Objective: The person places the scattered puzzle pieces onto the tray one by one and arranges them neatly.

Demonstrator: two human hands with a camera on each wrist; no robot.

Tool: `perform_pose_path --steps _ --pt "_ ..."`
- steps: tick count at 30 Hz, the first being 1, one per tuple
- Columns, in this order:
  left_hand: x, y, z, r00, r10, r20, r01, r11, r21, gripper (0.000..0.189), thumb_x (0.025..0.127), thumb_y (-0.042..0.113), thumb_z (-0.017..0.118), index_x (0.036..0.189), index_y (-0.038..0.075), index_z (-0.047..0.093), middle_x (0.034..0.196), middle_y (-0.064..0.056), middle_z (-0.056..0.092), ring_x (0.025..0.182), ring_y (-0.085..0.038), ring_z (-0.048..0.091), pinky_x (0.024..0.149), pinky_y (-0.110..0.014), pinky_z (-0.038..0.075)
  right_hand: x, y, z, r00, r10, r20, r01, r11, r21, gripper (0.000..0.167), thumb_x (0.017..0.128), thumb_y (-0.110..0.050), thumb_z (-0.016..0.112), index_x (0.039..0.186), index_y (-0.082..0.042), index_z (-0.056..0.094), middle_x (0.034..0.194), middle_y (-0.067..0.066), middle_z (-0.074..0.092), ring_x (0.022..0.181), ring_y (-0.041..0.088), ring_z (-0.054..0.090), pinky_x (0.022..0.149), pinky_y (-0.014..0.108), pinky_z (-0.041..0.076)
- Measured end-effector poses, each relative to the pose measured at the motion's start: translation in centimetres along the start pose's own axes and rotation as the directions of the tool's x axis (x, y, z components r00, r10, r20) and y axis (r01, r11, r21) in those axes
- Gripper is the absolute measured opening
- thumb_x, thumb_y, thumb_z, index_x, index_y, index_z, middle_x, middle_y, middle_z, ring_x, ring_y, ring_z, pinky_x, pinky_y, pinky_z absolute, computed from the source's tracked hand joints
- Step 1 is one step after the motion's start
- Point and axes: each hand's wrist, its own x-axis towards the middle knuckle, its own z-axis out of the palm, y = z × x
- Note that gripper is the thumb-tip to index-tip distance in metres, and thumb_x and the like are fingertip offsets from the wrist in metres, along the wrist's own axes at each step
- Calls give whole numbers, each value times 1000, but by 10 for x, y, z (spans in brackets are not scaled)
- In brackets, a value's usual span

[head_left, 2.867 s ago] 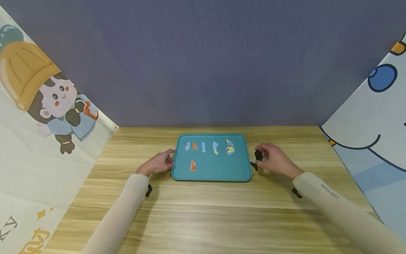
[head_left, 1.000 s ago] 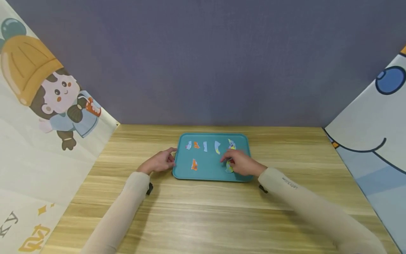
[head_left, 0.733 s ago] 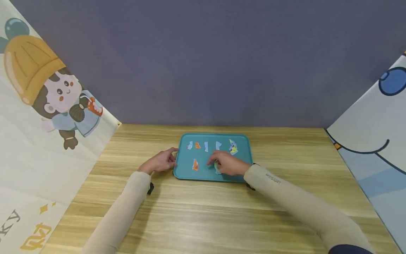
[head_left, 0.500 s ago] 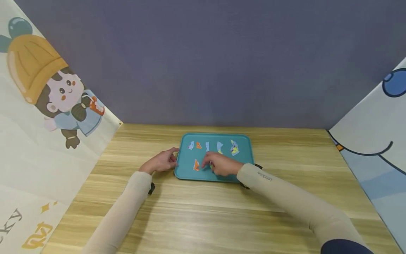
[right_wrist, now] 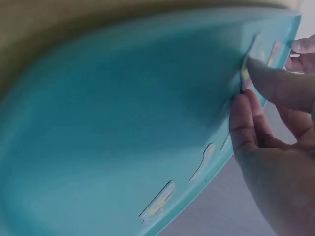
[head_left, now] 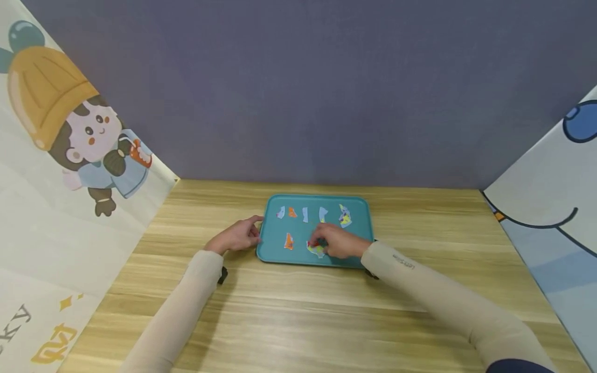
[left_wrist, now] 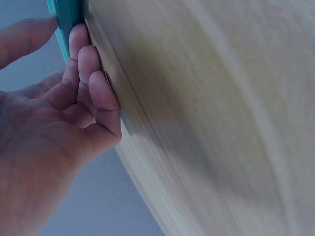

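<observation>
A teal tray (head_left: pixel 275 256) lies on the wooden table, and my left hand (head_left: pixel 237 236) holds its left rim. In the left wrist view the thumb touches the rim while the other fingers curl against the tray's side. My right hand (head_left: pixel 339 241) is over the tray's front half, thumb and fingertips pinching a flat, irregular puzzle piece (head_left: pixel 315 250) with green, red and white print. The hand hides part of that piece. Left of it lies an orange piece (head_left: pixel 289 241). Behind them runs a row of several pieces, among them a yellow and blue one (head_left: pixel 345 216).
The wooden table (head_left: pixel 280 311) extends in front of and beside the tray. A grey-blue partition (head_left: pixel 326 103) rises behind. Cartoon-printed panels stand at the left (head_left: pixel 37 207) and right (head_left: pixel 559 207).
From right of the tray, my right hand has come in over it with the green-printed piece, moved left towards the orange piece, then slightly back right. The left hand stays at the rim.
</observation>
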Motion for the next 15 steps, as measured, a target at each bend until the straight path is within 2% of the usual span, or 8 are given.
perform_pose_path --steps 8,12,15 --pt "1 -2 1 1000 11 -4 -11 1000 3 65 88 7 65 144 -1 32 91 -4 60 82 -16 57 76 -35 48 4 2 6 999 34 -23 -34 999 -9 25 76 4 75 97 -10 71 92 1 54 83 15 54 73 28 46" --pt "1 -1 2 1000 8 -2 -8 1000 6 65 89 8 65 144 0 31 92 -4 60 83 -15 57 76 -34 48 4 0 4 999 33 25 -32 999 -37 32 72 -1 81 102 -8 71 97 1 54 88 17 55 78 30 46" --pt "1 -1 1 1000 8 -3 -8 1000 4 66 88 8 65 144 0 31 92 -4 60 83 -16 58 77 -34 48 2 -1 1 998 24 58 -21 999 -44 39 71 2 80 109 -5 70 101 3 54 94 20 55 83 31 46"
